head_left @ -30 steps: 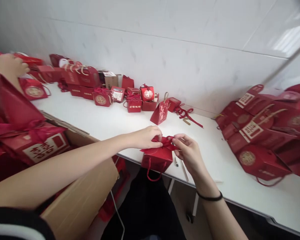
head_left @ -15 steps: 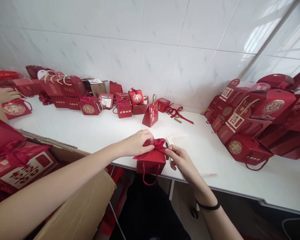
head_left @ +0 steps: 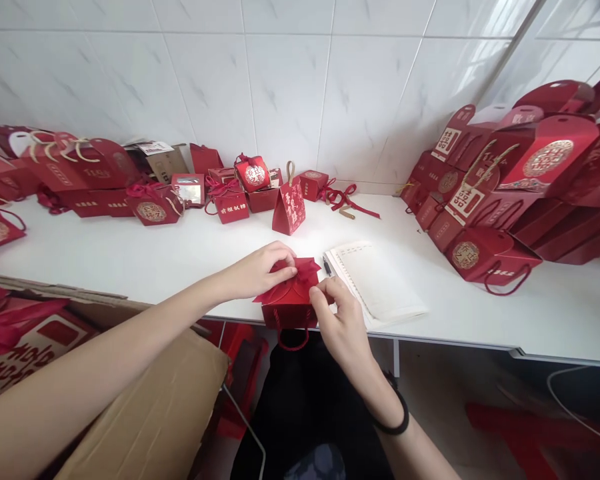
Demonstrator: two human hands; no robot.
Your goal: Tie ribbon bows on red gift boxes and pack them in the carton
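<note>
A small red gift box (head_left: 285, 316) stands at the table's near edge, its twisted red cord handle (head_left: 294, 345) hanging down in front. Across the top lies a red satin ribbon (head_left: 307, 268) tied in a bow, with a pointed tail spread to the left. My left hand (head_left: 271, 270) is on the bow, thumb and fingers pinched on the ribbon. At the box's right side, my right hand (head_left: 339, 312) has its thumb and forefinger closed at the ribbon's edge; the bit between the fingertips is mostly hidden.
An open notebook (head_left: 380, 283) and a pen (head_left: 327, 267) lie right of the box. Red gift boxes (head_left: 495, 260) are piled at the right; several more (head_left: 153, 205) line the tiled wall. Loose ribbon (head_left: 350, 200) lies behind. A cardboard carton (head_left: 165, 393) stands at lower left.
The view has shifted, showing more of the notebook. My right hand has drawn in closer against the box's right side. The other person's hand at far left has left the view.
</note>
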